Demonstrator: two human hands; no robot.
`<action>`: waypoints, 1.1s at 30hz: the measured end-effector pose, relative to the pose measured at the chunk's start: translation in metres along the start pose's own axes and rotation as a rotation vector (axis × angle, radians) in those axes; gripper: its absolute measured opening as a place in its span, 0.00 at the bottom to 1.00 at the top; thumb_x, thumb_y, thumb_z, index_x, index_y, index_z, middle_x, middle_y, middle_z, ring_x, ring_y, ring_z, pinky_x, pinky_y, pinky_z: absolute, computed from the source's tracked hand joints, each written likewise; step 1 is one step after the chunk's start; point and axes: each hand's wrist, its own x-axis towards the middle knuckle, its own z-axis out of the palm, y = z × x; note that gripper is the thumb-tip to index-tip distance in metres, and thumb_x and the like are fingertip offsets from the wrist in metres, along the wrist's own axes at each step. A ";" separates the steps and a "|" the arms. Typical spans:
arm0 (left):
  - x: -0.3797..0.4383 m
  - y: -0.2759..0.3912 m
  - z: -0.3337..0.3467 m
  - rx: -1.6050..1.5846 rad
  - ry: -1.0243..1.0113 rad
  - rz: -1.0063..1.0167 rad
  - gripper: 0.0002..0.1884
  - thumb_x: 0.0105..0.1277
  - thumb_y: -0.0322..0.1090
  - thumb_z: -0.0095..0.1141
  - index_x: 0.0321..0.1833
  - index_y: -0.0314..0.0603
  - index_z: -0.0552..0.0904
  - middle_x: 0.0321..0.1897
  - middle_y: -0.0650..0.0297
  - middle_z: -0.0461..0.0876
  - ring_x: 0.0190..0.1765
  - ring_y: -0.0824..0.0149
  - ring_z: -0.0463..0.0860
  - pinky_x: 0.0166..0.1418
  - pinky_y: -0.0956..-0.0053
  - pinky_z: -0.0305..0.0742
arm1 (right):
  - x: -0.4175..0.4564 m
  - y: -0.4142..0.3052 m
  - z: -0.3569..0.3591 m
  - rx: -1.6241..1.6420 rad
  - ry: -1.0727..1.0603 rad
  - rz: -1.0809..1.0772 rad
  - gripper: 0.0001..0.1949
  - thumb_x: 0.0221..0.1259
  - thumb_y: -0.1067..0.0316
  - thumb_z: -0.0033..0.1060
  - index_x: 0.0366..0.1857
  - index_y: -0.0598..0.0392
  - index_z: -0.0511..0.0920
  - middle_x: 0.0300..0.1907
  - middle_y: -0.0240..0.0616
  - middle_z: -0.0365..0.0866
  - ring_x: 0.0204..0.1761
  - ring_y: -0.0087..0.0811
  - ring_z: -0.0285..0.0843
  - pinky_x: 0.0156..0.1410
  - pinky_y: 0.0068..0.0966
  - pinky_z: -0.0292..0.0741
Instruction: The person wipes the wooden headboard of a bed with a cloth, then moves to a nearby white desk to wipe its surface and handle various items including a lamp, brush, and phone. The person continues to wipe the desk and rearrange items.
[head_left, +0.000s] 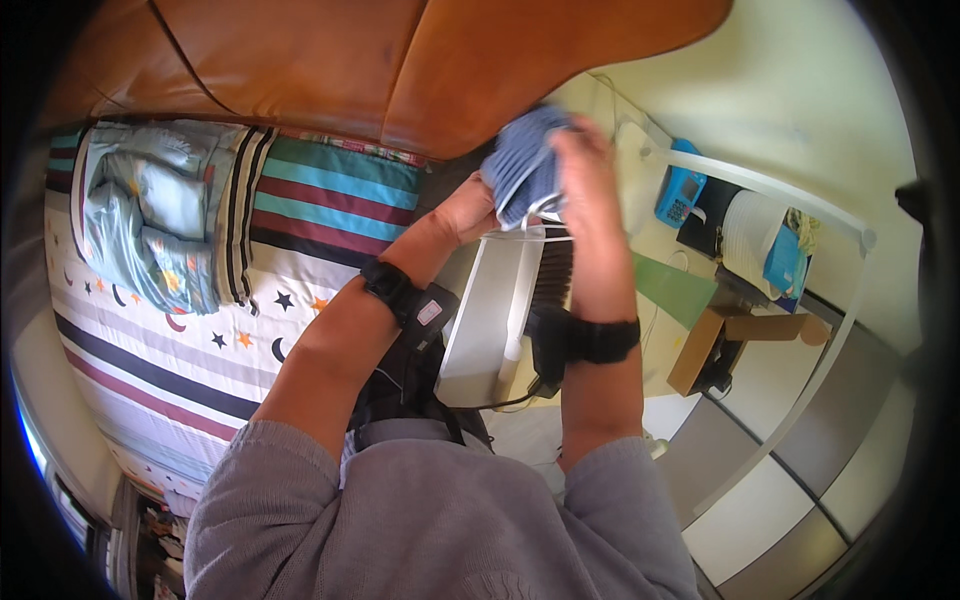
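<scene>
A blue-grey ribbed fabric piece with white edging (527, 161) is held up in front of me, beside the end of the leather headboard. My left hand (478, 208) grips its lower left side. On its right edge lies my right hand (589, 169), blurred by motion, with the fingertips hard to make out. White cords or thin straps (534, 217) hang at the fabric's lower edge. Just below it is a long white panel or box (491, 319), next to a dark brown ridged thing (555, 266) partly hidden by my right forearm.
To the left is a bed with a striped, star-printed sheet (225, 330) and a bundle of bedding in clear plastic (154, 225). The brown leather headboard (300, 60) spans the top. A white rail (847, 315), an open cardboard box (694, 352) and a blue case (679, 184) are at right.
</scene>
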 end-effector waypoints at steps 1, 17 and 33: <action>0.001 0.002 -0.005 0.120 -0.091 0.003 0.41 0.42 0.13 0.39 0.67 0.45 0.66 0.54 0.59 0.74 0.55 0.58 0.77 0.58 0.58 0.78 | 0.001 -0.021 -0.007 -0.078 0.092 -0.049 0.14 0.60 0.71 0.48 0.50 0.62 0.73 0.38 0.38 0.79 0.39 0.24 0.76 0.45 0.24 0.75; 0.006 -0.003 -0.017 -0.010 0.069 -0.011 0.31 0.45 0.14 0.39 0.57 0.34 0.73 0.49 0.54 0.77 0.52 0.57 0.79 0.56 0.60 0.79 | -0.009 0.020 0.014 -1.573 -0.463 -0.570 0.14 0.49 0.69 0.60 0.42 0.50 0.81 0.46 0.35 0.83 0.51 0.41 0.74 0.54 0.31 0.73; 0.010 0.017 0.017 0.426 0.242 -0.040 0.23 0.65 0.37 0.59 0.59 0.34 0.72 0.48 0.59 0.77 0.49 0.62 0.80 0.47 0.57 0.83 | -0.014 -0.031 -0.111 -0.368 0.422 -0.308 0.14 0.62 0.75 0.51 0.51 0.65 0.75 0.43 0.37 0.81 0.44 0.24 0.78 0.50 0.22 0.74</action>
